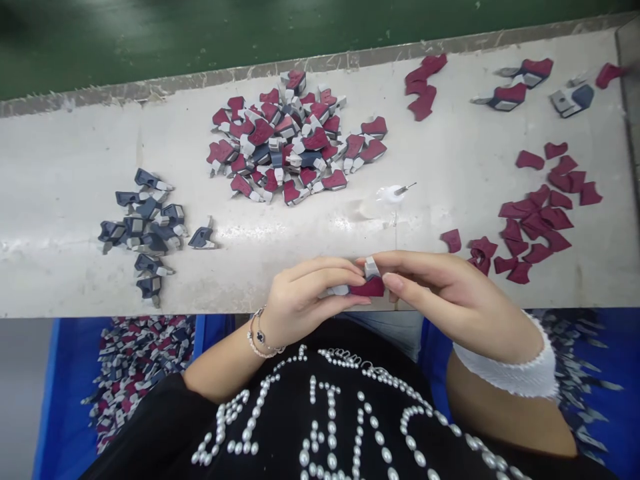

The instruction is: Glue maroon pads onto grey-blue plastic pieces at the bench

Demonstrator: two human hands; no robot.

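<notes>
Near the front edge of the white table [280, 240], a small part [367, 287] with a maroon cover and a grey prong is held between both hands. My left hand [317, 287] has its fingers wrapped round the part's left side. From the right, my right hand [440, 287] pinches the part's right end between thumb and fingers. Loose maroon pieces [535, 223] lie scattered to the right of my right hand. A large pile of maroon, grey and navy parts [275, 140] lies further back. At the left sits a smaller group of navy and grey parts [145, 223].
A small white object with a thin dark tip [395, 193] lies mid-table. More maroon pieces [423, 87] and a few joined parts [507, 97] are at the back right. Blue bins [67, 400] filled with parts stand below the front edge on both sides.
</notes>
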